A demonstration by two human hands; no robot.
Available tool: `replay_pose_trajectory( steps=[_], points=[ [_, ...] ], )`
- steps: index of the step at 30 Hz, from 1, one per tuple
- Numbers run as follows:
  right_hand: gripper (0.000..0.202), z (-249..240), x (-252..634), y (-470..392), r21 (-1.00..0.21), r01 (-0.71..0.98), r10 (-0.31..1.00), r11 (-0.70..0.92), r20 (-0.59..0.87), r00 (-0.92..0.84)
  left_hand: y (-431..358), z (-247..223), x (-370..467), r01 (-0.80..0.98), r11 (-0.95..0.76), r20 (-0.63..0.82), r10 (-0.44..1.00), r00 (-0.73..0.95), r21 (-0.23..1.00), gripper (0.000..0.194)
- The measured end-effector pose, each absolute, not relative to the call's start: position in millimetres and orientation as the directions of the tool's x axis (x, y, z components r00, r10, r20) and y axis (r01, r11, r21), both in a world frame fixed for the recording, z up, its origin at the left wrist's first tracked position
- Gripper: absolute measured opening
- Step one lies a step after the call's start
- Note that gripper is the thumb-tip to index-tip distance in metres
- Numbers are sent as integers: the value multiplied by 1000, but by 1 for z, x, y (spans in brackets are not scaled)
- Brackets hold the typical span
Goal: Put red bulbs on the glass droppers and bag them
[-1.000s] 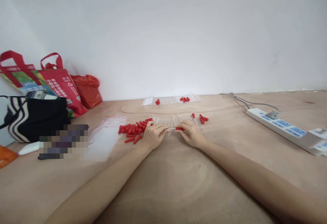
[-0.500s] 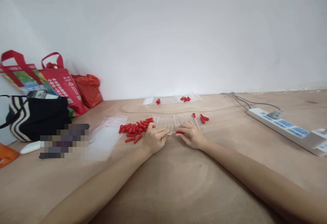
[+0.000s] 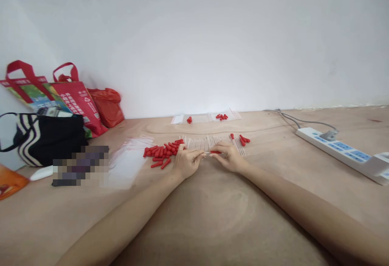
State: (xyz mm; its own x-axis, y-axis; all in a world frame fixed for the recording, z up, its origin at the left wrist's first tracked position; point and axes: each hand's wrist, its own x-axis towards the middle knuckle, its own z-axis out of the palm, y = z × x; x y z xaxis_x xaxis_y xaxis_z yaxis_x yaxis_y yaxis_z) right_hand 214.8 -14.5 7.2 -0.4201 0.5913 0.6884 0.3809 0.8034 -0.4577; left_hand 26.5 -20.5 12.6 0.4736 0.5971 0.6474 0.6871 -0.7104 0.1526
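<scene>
Red piece (image 3: 215, 152): pinched at mid-surface, lying sideways, one end turned toward the left.
Pale stick (image 3: 208, 153): spanning the small gap to the red piece; perhaps touching, but too small and covered to tell whether seated inside.
Left hand (image 3: 187, 162): narrowed to a thumb-and-finger pinch on the pale stick, just right of the pile.
Right hand (image 3: 231, 158): curled narrow around the red piece, thumb below, fingers above.
Stage: judged partway; one pair in the hands, a far larger stock lying loose than set apart.
Stick rows (image 3: 196, 143): laid side by side just beyond the hands, mostly without red ends.
Red pile (image 3: 161, 150): heaped loosely beside the left hand, well stocked.
Small red group (image 3: 243, 140): lying near the right end of the stick rows, apart from the pile.
See-through bags (image 3: 126, 169): spread flat, overlapping, left of the pile.
Back packets (image 3: 234, 115): lying near the wall (image 3: 194, 47), with two red clusters showing; possibly finished.
Surface (image 3: 194, 221): wooden, bearing a power strip (image 3: 337, 146) at far right.
Black bag (image 3: 57, 136): slumped at far left, before red shopping bags (image 3: 82, 100).
</scene>
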Motion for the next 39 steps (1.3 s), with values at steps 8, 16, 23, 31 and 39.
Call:
replay_pose_trajectory(
  steps=[8, 16, 23, 31, 39],
  points=[
    [38, 5, 196, -13, -937, -113, 915, 329, 347, -208, -20, 16, 33, 681, -692, 618, 650, 443, 240, 34],
    [33, 19, 217, 6, -929, 19, 928, 371, 369, -57, -20, 18, 26, 752, -626, 658, 657, 368, 205, 20],
    [38, 22, 282, 29, -747, 664, 919, -23, 246, 308, -8, 12, 20, 928, -351, 603, 770, 210, 124, 20],
    [39, 4, 272, 26, -537, 839, 903, -87, 314, 294, -8, 9, 21, 930, -363, 578, 772, 264, 59, 21],
    [28, 13, 293, 33, -502, 855, 897, -130, 308, 318, -8, 10, 21, 932, -351, 566, 788, 243, 88, 18]
  ],
)
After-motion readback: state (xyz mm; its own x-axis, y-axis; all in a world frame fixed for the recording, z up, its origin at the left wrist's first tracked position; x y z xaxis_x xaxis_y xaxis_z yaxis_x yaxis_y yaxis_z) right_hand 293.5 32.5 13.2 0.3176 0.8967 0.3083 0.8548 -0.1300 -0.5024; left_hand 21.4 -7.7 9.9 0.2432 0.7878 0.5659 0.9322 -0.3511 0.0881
